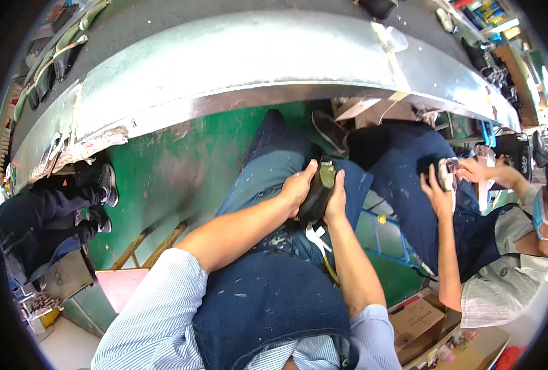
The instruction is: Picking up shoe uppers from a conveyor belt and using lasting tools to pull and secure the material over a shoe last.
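A black shoe (pixel 314 200) with an olive-green patch at its far end, which looks like a shoe last, is held upright over my lap. My left hand (pixel 298 190) is closed on its left side, and my right hand (pixel 335 200) grips it from the right. Most of my fingertips are hidden behind the shoe. Just below it, near my right wrist, a white looped piece (pixel 316 238) lies on my dark blue apron (pixel 268 302), with a yellow cord running down from it.
A long metal-edged bench (pixel 224 58) with a dark belt crosses ahead; black shoes on green lasts (pixel 45 77) stand at its far left. On my right a masked co-worker (pixel 502 253) handles a small shoe-like piece. Cardboard boxes (pixel 417 320) sit lower right, a pink stool (pixel 121 288) left.
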The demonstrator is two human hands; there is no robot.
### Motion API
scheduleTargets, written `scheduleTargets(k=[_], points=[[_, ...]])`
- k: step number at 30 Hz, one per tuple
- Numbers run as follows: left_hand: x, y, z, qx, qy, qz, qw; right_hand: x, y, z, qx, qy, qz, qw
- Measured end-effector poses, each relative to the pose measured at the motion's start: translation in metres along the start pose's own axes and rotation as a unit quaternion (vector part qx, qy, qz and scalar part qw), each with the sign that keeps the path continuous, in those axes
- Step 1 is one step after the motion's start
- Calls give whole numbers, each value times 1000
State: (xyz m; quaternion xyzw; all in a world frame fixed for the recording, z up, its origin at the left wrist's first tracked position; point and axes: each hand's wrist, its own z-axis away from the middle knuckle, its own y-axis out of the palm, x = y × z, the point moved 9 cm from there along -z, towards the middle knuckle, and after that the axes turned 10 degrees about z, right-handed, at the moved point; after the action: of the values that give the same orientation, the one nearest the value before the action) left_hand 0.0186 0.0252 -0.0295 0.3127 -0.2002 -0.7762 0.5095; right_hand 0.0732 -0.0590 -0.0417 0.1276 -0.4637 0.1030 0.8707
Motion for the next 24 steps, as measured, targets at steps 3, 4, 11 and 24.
scheduleTargets(k=[3, 4, 11, 24], points=[[6, 7, 29, 40, -33, -43, 998, 16, 0, 21, 50, -58, -16, 997], [1, 17, 60, 89, -63, -50, 993, 21, 3, 32, 61, -83, 8, 995], [-23, -10, 120, 24, 258, -407, 876, 38, 27, 73, 66, -214, 269, 937], [6, -3, 127, -18, 270, -663, 698, 108, 55, 139, -9, -468, 636, 614]])
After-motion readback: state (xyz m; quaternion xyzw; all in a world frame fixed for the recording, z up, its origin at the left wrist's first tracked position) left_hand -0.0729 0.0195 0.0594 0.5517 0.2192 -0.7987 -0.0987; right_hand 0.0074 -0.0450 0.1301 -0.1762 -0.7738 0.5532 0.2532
